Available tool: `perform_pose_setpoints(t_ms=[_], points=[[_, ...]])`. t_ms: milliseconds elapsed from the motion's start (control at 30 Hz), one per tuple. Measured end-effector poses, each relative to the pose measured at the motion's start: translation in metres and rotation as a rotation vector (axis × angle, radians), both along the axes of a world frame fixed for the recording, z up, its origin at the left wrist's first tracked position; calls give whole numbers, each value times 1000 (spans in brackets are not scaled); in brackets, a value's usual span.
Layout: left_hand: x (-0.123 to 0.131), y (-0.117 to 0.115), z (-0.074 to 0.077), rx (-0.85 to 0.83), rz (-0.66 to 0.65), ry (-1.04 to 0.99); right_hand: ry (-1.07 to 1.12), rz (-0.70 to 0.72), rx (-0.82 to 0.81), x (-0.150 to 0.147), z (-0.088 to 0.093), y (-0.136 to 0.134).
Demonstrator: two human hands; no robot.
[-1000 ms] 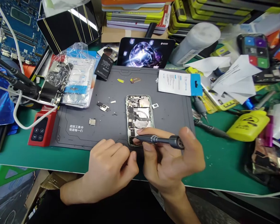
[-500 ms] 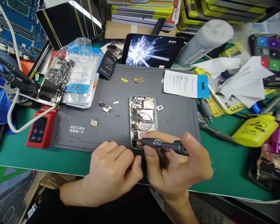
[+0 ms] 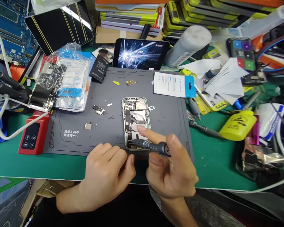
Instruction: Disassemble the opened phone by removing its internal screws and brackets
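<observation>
An opened phone [image 3: 142,108] lies upright on the grey mat, its inner parts and round coil area exposed. My right hand [image 3: 172,170] holds a dark pen-shaped screwdriver [image 3: 148,144] over the phone's lower end; the tip reaches the bottom left corner, where contact is hard to judge. Its index finger stretches over the phone's middle, while the thumb is off the shaft. Left of the phone's lower end, my left hand [image 3: 106,173] rests closed at the mat's front edge, its curled fingers hiding anything inside. A small white SIM tray [image 3: 151,108] lies right of the phone.
On the mat [image 3: 104,94] lie a small camera-like module [image 3: 99,109], a metal part [image 3: 87,126] and yellow-marked pieces [image 3: 131,82]. A battery [image 3: 99,68], a lit tablet [image 3: 142,53] and a white-blue packet [image 3: 172,85] border it. A red device [image 3: 34,134] stands left, a yellow bottle [image 3: 238,125] right.
The camera view has shifted, so everything appears further left. My right thumb has come away from the screwdriver, and the index finger reaches further over the phone. My left hand stays closed.
</observation>
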State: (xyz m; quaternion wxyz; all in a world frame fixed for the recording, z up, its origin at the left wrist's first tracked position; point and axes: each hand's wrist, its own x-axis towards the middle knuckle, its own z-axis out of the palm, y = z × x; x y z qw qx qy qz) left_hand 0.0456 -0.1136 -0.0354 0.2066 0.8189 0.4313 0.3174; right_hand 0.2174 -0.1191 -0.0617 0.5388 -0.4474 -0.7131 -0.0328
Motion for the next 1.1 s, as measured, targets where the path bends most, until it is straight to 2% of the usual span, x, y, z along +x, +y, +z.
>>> perform_pose_setpoints(t_ms=[600,700,933,1100], points=[[-2,3,2,23,-14,42,-47,-24,41,-1,10,4],[0,3,3,23,-10,56,-45,-50,9,-1,11,3],[2,1,4,26,11,75,15,2,-46,1,12,-1],[2,2,4,29,17,99,2,-14,-35,2,11,-3]])
